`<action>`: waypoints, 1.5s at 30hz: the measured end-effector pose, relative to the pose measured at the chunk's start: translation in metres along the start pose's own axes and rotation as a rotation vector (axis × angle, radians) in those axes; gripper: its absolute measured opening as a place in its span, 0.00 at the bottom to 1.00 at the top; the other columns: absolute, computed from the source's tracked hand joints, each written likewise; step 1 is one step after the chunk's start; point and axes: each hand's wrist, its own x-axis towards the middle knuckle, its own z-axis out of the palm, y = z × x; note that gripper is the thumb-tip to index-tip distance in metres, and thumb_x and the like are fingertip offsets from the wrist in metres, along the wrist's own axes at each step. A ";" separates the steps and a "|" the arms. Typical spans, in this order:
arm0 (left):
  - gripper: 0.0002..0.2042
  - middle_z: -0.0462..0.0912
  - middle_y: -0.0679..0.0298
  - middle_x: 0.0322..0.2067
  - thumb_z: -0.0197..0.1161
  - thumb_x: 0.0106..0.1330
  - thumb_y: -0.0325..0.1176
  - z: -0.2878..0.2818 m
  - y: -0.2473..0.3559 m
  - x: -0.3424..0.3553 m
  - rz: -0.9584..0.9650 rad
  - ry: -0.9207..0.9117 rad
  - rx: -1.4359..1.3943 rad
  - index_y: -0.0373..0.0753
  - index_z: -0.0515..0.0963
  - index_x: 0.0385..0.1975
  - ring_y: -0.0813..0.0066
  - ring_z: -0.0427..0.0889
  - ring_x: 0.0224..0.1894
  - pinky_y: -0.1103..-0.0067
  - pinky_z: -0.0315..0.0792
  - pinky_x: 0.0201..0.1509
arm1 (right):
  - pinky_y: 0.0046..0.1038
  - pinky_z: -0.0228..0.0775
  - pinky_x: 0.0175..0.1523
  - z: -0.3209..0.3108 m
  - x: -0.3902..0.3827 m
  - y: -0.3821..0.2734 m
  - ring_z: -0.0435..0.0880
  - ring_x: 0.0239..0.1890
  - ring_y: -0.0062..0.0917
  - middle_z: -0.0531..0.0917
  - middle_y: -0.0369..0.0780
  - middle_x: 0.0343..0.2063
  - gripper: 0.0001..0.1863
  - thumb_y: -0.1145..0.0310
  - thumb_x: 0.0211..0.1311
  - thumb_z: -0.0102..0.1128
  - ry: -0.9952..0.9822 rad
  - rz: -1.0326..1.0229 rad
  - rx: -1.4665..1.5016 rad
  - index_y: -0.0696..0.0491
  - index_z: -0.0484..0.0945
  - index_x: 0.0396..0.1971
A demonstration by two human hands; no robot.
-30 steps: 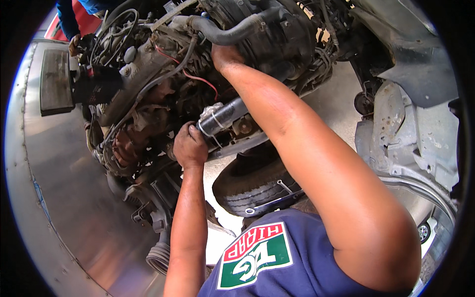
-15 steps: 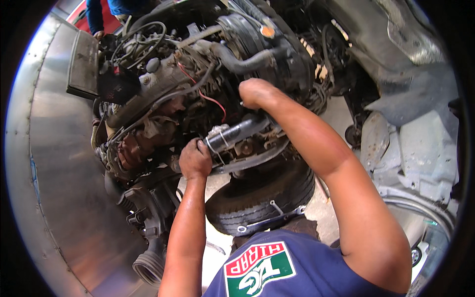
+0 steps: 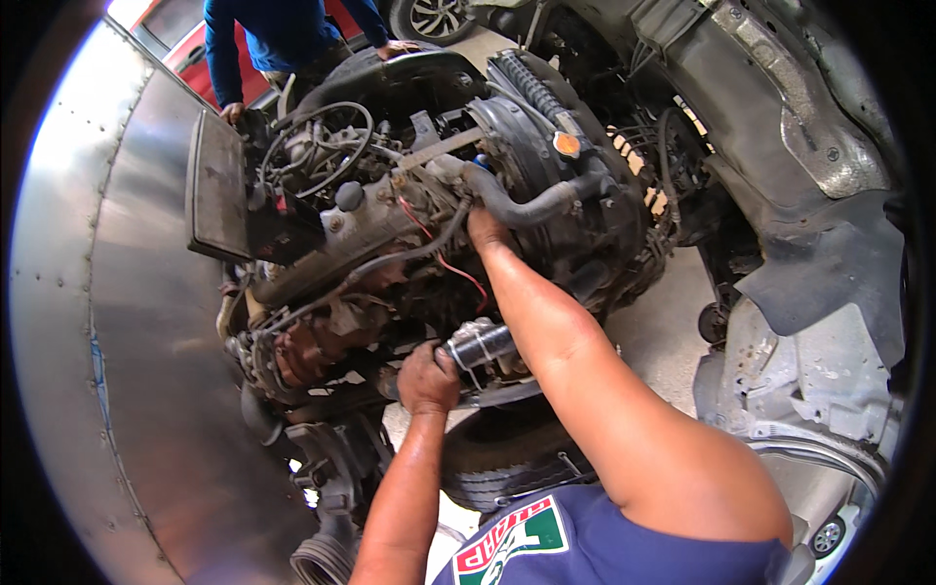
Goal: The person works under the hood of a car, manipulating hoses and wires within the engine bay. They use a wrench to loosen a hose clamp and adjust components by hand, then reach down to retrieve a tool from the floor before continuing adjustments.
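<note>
My left hand is closed on the left end of a black cylindrical tube on the engine's near side, wrapped with silvery material and thin ties. My right hand reaches in under a grey curved hose; its fingers are hidden among the engine parts. Beside it a pink-red wire hangs down, and a rusty brown casting sits to the left of my hands.
A co-worker in blue sleeves leans at the engine's far side. A riveted metal panel flanks the left, body panels the right. A tire with wrenches lies below. A red car stands behind.
The view has tilted up, showing more of the co-worker and background. My right hand lifted out toward me half a second ago and is again deep under the hose. My left hand stays on the tube.
</note>
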 end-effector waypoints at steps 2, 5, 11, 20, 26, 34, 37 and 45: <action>0.17 0.90 0.51 0.46 0.59 0.70 0.44 0.001 -0.001 0.001 0.011 0.008 0.016 0.41 0.86 0.50 0.45 0.87 0.50 0.56 0.79 0.57 | 0.49 0.66 0.74 0.014 0.029 0.010 0.78 0.66 0.57 0.80 0.59 0.65 0.25 0.57 0.81 0.53 0.006 0.055 0.095 0.61 0.77 0.65; 0.17 0.90 0.51 0.45 0.60 0.69 0.43 0.001 -0.001 0.000 0.021 0.009 -0.013 0.41 0.86 0.49 0.45 0.87 0.49 0.56 0.79 0.57 | 0.48 0.67 0.73 0.027 0.071 0.024 0.79 0.66 0.56 0.81 0.58 0.64 0.26 0.56 0.80 0.55 -0.011 0.110 0.220 0.61 0.77 0.65; 0.17 0.90 0.51 0.45 0.61 0.68 0.41 -0.002 0.001 0.000 0.024 -0.018 0.001 0.40 0.86 0.49 0.46 0.87 0.50 0.57 0.79 0.58 | 0.47 0.68 0.73 0.048 0.113 0.029 0.81 0.64 0.53 0.83 0.56 0.62 0.26 0.55 0.78 0.59 -0.005 0.130 0.314 0.61 0.79 0.63; 0.17 0.90 0.51 0.45 0.60 0.69 0.42 -0.001 -0.002 0.000 0.062 -0.010 -0.022 0.41 0.86 0.49 0.46 0.87 0.49 0.56 0.79 0.57 | 0.45 0.69 0.71 0.043 0.102 0.039 0.84 0.61 0.50 0.86 0.54 0.59 0.27 0.53 0.75 0.66 0.014 0.185 0.376 0.60 0.81 0.61; 0.18 0.90 0.51 0.46 0.60 0.71 0.44 -0.005 -0.003 -0.001 0.054 -0.022 -0.057 0.40 0.86 0.51 0.47 0.87 0.51 0.58 0.80 0.58 | 0.39 0.73 0.68 0.065 0.118 0.038 0.87 0.54 0.38 0.89 0.46 0.53 0.30 0.53 0.69 0.75 0.151 0.108 0.394 0.59 0.83 0.62; 0.19 0.90 0.52 0.49 0.59 0.71 0.46 -0.007 -0.003 -0.002 0.021 -0.084 -0.026 0.40 0.85 0.52 0.48 0.87 0.53 0.58 0.79 0.60 | 0.40 0.74 0.67 0.058 0.114 0.063 0.87 0.53 0.37 0.90 0.45 0.53 0.29 0.54 0.67 0.76 0.341 0.086 0.200 0.58 0.84 0.60; 0.20 0.90 0.52 0.49 0.58 0.71 0.47 -0.007 -0.004 -0.001 0.016 -0.070 -0.044 0.40 0.85 0.52 0.48 0.87 0.53 0.58 0.79 0.60 | 0.40 0.74 0.67 0.059 0.106 0.061 0.87 0.53 0.37 0.90 0.45 0.53 0.27 0.56 0.68 0.76 0.326 0.168 0.234 0.58 0.85 0.59; 0.20 0.90 0.51 0.48 0.58 0.71 0.47 -0.008 -0.001 -0.001 0.021 -0.054 -0.056 0.40 0.85 0.52 0.48 0.87 0.53 0.58 0.79 0.60 | 0.40 0.75 0.66 0.061 0.056 0.038 0.87 0.52 0.36 0.91 0.44 0.53 0.24 0.59 0.68 0.75 0.403 0.191 0.198 0.58 0.86 0.57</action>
